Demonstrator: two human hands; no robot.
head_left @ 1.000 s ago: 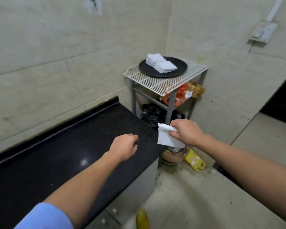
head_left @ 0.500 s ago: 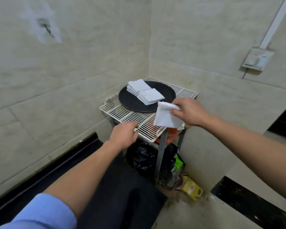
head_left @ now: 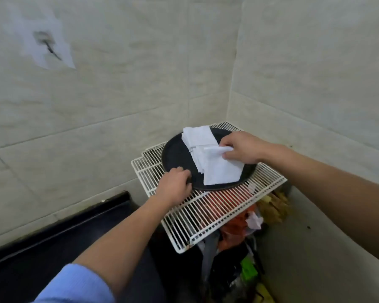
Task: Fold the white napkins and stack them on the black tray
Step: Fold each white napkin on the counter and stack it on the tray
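White wire rack point(head_left: 206, 215) carries the black tray point(head_left: 175, 156), w/ two napkin stacks point(head_left: 197, 136) on it. Folded napkin point(head_left: 223, 173) hangs over the nearer stack, its top edge pinched by the right hand point(head_left: 243, 147). Left hand point(head_left: 173, 186) curls its fingers on the tray's near rim. Risk: if let go off-centre, the napkin could unfold or slide & the stack lean. A tug on the rim could shift the tray.

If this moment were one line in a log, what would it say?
step: stacking folded napkin | right hand: pinches napkin above nearer stack | left hand: at black tray rim
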